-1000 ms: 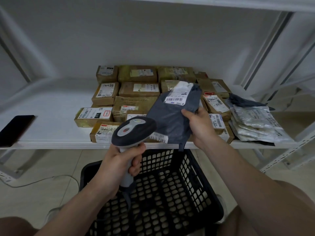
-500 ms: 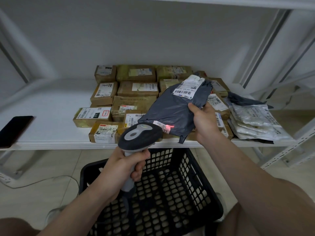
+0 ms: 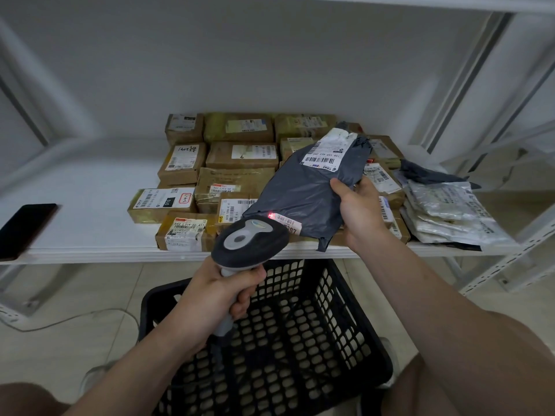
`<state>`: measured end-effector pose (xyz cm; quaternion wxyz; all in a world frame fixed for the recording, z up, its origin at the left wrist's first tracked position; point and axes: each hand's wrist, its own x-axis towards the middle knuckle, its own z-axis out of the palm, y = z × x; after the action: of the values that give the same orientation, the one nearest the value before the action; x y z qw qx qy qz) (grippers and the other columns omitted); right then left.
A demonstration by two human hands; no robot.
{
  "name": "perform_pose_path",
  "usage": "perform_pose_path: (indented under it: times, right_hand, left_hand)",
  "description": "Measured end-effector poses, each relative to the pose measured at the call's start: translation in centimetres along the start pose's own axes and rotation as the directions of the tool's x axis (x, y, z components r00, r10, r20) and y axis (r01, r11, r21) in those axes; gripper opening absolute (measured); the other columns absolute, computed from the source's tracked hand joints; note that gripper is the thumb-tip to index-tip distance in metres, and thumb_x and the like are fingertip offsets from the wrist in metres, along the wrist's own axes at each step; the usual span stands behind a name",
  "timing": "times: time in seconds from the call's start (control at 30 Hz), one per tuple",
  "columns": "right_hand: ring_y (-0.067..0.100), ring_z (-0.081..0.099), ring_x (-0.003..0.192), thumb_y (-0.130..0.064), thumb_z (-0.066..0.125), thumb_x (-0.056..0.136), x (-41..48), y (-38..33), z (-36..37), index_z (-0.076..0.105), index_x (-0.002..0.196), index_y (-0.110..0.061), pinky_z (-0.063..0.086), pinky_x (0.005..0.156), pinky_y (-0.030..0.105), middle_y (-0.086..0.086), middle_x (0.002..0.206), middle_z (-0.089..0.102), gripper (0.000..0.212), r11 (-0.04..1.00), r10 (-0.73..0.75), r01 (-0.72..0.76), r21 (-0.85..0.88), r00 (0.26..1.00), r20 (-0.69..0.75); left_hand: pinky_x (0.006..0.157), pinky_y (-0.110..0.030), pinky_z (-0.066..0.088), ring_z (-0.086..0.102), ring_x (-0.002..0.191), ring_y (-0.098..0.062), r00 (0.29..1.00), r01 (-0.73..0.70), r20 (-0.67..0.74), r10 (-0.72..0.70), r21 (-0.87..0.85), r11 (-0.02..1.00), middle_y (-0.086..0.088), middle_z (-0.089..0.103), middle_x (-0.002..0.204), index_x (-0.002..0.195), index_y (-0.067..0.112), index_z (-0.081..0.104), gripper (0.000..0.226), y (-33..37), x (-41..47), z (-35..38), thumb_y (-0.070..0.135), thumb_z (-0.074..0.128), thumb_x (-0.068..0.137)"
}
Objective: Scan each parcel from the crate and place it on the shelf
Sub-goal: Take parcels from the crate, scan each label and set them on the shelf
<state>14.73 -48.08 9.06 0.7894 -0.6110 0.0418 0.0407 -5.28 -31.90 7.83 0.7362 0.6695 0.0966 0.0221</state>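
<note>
My right hand [image 3: 359,211] grips a dark grey poly-bag parcel [image 3: 303,190] by its right edge, holding it tilted above the front of the white shelf [image 3: 87,205]. A white barcode label sits near its top, and a small label at its lower edge carries a red scan spot. My left hand [image 3: 222,291] grips the handle of a grey barcode scanner [image 3: 249,240], whose head points at that lower label. Below both hands stands the black perforated crate [image 3: 288,340]; no parcel shows inside it.
Several brown taped boxes [image 3: 240,157] fill the middle of the shelf. A stack of silver and grey bags [image 3: 444,214] lies at the shelf's right end. A black phone [image 3: 24,228] rests at the left edge. A cable [image 3: 69,319] runs over the tiled floor.
The parcel has swung up and to the right, flattening toward me. The scanner rose closer to it, and its red light now falls on the lower label.
</note>
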Motion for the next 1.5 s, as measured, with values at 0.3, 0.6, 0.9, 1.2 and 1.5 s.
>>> perform_pose_path:
  times: [0.3,0.6,0.9,1.2,1.5]
  right_hand:
    - [0.021,0.073,0.106,-0.008,0.066,0.100,0.0,0.3,0.2,0.061,0.130,-0.012,0.061,0.093,0.042,0.003,0.119,0.074,0.031,1.000,-0.017,0.017,-0.025,1.000,0.004]
    - [0.019,0.072,0.105,-0.011,0.066,0.100,0.5,-0.3,-0.5,0.061,0.122,-0.017,0.061,0.091,0.038,0.000,0.116,0.073,0.023,1.000,-0.025,0.026,0.004,0.999,-0.038]
    - [0.030,0.069,0.105,-0.011,0.053,0.093,6.0,-4.6,-8.6,0.055,0.126,-0.012,0.059,0.088,0.041,0.012,0.121,0.067,0.032,0.979,-0.031,0.110,0.170,0.911,-0.412]
    - [0.021,0.062,0.105,0.002,0.049,0.100,9.5,-5.3,-15.5,0.045,0.148,-0.012,0.051,0.093,0.032,0.003,0.134,0.060,0.050,0.953,0.025,0.181,0.244,0.752,-0.658]
    - [0.016,0.061,0.102,0.002,0.060,0.098,12.1,-4.3,-17.9,0.050,0.143,-0.013,0.045,0.094,0.024,0.003,0.134,0.062,0.049,0.936,0.080,0.176,0.303,0.735,-0.674]
  left_hand:
    - [0.043,-0.024,0.036,0.036,0.044,-0.017,1.000,0.009,0.000,-0.009,-0.041,0.999,-0.009,0.042,0.057,0.085,-0.006,0.058,0.051,0.1,-0.1,0.0,0.037,0.077,0.067]
    - [0.045,-0.027,0.035,0.037,0.047,-0.018,1.000,-0.010,0.001,0.010,-0.042,0.999,-0.012,0.041,0.061,0.090,-0.007,0.059,0.053,-0.3,0.1,-0.1,0.037,0.078,0.069]
    - [0.044,-0.026,0.033,0.038,0.045,-0.016,1.000,-0.026,0.003,0.027,-0.089,0.996,-0.009,0.043,0.058,0.087,0.005,0.068,0.043,-0.9,2.2,2.4,0.040,0.078,0.063]
    - [0.045,-0.028,0.035,0.038,0.047,-0.019,0.999,-0.032,-0.034,0.029,-0.090,0.995,-0.010,0.044,0.060,0.087,0.012,0.073,0.015,-2.2,4.4,5.2,0.024,0.071,0.079]
    - [0.043,-0.026,0.034,0.035,0.046,-0.020,1.000,-0.010,-0.007,0.009,-0.102,0.995,-0.011,0.041,0.057,0.098,-0.004,0.067,0.015,-3.7,6.2,6.1,0.006,0.070,0.089]
